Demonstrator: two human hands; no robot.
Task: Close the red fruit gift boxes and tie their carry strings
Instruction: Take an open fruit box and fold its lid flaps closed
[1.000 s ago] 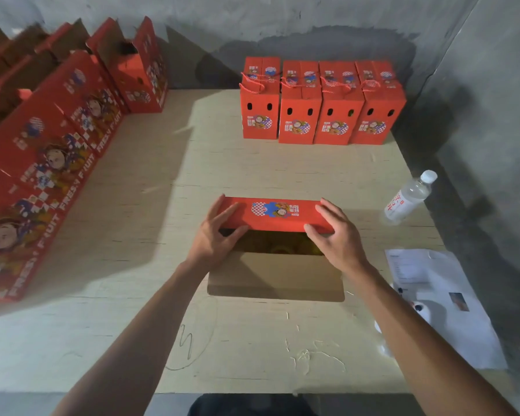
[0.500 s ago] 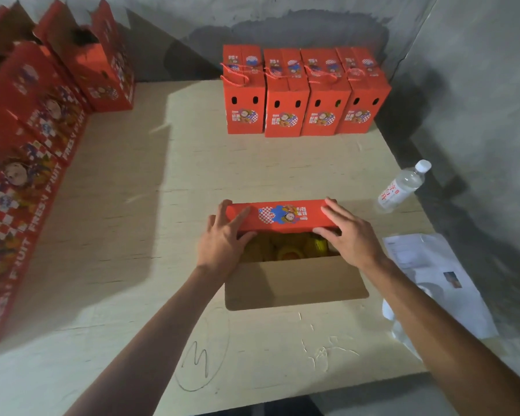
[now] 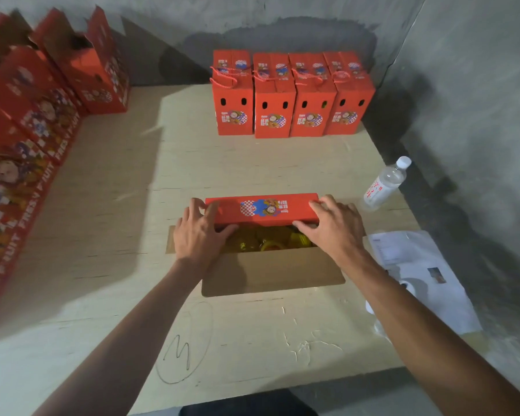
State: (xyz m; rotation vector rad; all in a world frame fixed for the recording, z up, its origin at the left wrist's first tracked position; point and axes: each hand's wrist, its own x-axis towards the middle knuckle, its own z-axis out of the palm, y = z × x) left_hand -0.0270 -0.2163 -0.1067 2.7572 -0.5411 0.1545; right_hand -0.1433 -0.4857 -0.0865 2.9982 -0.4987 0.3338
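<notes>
A person's left hand [image 3: 200,232] and right hand [image 3: 332,228] hold the two ends of a red flap [image 3: 263,209] on an open fruit box [image 3: 270,273] at the bench's [image 3: 222,163] middle, fingers curled over its edge. The flap's long axis runs left to right between the hands; yellow contents, probably fruit, show beneath. Four closed boxes [image 3: 291,94] stand at the back.
</notes>
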